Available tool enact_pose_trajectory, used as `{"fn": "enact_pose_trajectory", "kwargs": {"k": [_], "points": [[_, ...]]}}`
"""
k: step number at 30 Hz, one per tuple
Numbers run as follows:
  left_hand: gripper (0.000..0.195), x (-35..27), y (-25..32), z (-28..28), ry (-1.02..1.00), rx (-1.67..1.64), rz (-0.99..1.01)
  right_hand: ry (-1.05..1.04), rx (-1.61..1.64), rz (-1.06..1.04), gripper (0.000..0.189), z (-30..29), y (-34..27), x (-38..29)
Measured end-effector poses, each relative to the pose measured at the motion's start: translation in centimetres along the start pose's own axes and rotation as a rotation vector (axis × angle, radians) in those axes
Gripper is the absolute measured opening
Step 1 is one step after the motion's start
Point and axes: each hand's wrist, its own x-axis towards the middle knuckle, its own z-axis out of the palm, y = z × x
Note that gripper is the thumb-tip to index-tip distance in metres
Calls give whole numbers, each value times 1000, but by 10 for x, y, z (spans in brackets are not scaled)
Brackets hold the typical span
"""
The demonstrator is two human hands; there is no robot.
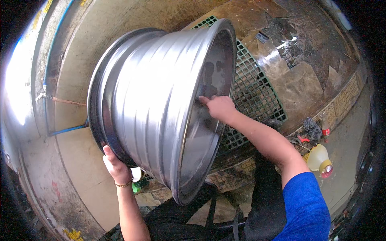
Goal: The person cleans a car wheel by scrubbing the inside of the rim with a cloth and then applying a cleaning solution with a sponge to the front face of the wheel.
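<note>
A large metal wheel rim (150,99) is tilted in front of me, its ribbed barrel shiny and its wide open end turned right. My left hand (118,167), with a bracelet at the wrist, grips the lower edge of the rim's dark left flange, thumb outside; the other fingers are hidden. At the open end, my right hand (221,109) reaches just inside with the index finger extended towards the inner wall. It holds nothing that I can see; whether the fingertip touches the metal I cannot tell.
Behind the rim lies a green plastic grate (256,87) on a wet, stained floor. At the right are a yellowish plastic container (319,158), a dark scouring pad (312,129) and a plastic bottle (325,126). A blue hose (68,130) runs along the left wall.
</note>
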Motion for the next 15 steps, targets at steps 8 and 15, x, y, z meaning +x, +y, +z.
{"fn": "enact_pose_trajectory", "kwargs": {"k": [8,15], "points": [[63,1,0,-1,-24,35,-1,27,-29,25,51,2,3,2],[63,3,-6,-17,-149,29,-63,45,-79,13,53,1,4,2]]}}
